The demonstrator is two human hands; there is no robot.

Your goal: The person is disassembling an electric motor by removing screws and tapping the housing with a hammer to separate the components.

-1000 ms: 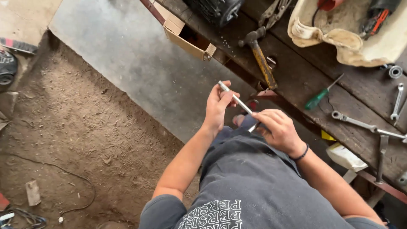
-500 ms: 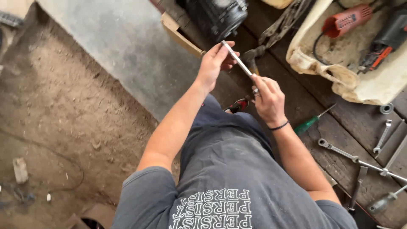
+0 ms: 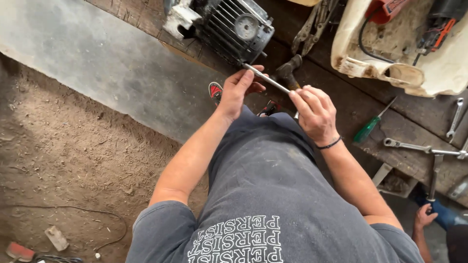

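the person holds a thin metal rod point(image 3: 267, 78) in front of the body, above the edge of the dark wooden counter point(image 3: 341, 117). the left hand point(image 3: 239, 90) is closed on the rod's upper end with thumb and fingertips, close to the ribbed grey motor point(image 3: 234, 27). the right hand point(image 3: 316, 113) is curled around the lower end, fingers wrapped over it.

the rod is slim, smooth and shiny, and the left hand's pinch is light, so it could slip or roll out and drop to the concrete slab point(image 3: 97, 63) or the loose dirt point(image 3: 63, 160) below. its upper tip sits just beside the motor housing, so a small push might knock it against the fins. the hammer point(image 3: 287, 70) lies right under the hands and could be nudged.

the counter boards look rough, stained and oily. the motor is cast metal with parallel cooling ribs and a round end cap. a green-handled screwdriver point(image 3: 370, 127) and chrome spanners point(image 3: 414, 146) lie flat to the right. a scuffed white plastic tub point(image 3: 385, 63) holds power tools. another person's hand point(image 3: 423, 216) shows at lower right.
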